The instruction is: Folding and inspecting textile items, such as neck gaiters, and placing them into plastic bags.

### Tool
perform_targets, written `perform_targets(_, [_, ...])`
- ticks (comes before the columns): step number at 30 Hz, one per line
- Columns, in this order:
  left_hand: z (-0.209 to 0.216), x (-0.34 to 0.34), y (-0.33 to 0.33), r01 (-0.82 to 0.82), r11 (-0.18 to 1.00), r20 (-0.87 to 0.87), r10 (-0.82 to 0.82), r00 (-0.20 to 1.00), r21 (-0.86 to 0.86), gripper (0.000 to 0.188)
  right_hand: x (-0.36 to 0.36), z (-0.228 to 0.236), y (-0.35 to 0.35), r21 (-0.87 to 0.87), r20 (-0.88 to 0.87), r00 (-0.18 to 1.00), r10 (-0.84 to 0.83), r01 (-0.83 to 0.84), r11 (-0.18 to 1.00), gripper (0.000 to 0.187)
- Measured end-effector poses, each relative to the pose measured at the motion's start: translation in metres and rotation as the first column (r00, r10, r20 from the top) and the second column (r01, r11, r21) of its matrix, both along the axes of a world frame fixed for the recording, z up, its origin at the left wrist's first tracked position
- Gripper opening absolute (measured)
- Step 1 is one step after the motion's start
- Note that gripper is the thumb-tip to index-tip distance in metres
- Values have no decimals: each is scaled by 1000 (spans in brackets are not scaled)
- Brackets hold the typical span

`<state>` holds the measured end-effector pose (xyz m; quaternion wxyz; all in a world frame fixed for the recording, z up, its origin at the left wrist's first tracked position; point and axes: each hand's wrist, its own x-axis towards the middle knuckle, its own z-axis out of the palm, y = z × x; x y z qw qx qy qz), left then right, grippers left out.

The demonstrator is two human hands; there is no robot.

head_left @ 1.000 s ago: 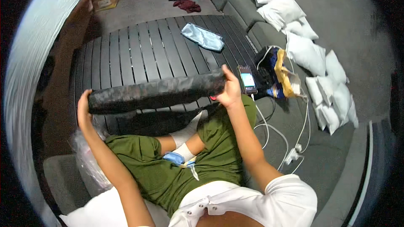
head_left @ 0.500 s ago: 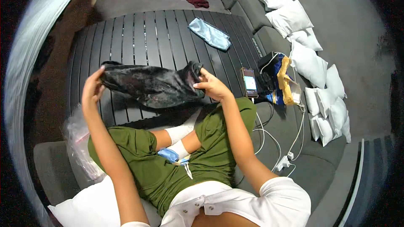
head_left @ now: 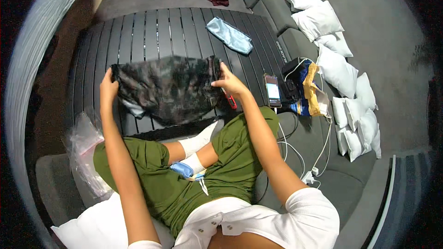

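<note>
A dark, mottled black-and-brown cloth [head_left: 168, 90] is stretched between my hands above the slatted table. My left hand [head_left: 109, 87] grips its left edge, fingers closed. At the opposite edge, my right hand [head_left: 229, 83] pinches the fabric between thumb and fingers. A pale, shiny piece of material [head_left: 134, 109] shows under the cloth's lower left corner; how far it extends is hidden. Just below my right hand, a red object [head_left: 231, 102] pokes out, partly covered, its kind unclear. Farther back lies a folded light-blue satin cloth [head_left: 229, 35].
The dark slatted table [head_left: 99, 50] spans the front. To the right are a lit phone [head_left: 272, 90], a blue-and-yellow bag [head_left: 313, 92], and white cables [head_left: 302, 154]. White cushions [head_left: 339, 71] line the grey sofa [head_left: 272, 14]. A clear plastic bag [head_left: 85, 152] sits by my left knee.
The cloth has gone from a drooping bundle to a wider, flatter spread, its far edge raised. My left hand shifted slightly right. The red object and pale material have come into sight.
</note>
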<state>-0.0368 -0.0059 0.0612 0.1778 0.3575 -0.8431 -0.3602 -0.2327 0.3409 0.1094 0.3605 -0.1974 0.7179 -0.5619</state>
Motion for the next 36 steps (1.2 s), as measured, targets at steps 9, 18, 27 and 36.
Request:
perform_targets(9, [64, 75, -10, 197, 827, -196, -107, 975, 527, 80, 12, 38, 6, 92, -96, 990, 102, -93, 991, 95])
perform_targets(18, [135, 125, 21, 574, 728, -845, 15, 534, 375, 79, -13, 41, 40, -592, 357, 927, -119, 323, 739, 20])
perform_targets(27, [36, 40, -16, 159, 593, -436, 359, 825, 789, 33, -53, -34, 21, 97, -701, 648, -299, 502, 859, 38])
perform_targets(36, [-25, 8, -10, -6, 942, -242, 92, 966, 336, 36, -17, -39, 47, 826, -369, 860, 353, 129, 549, 53])
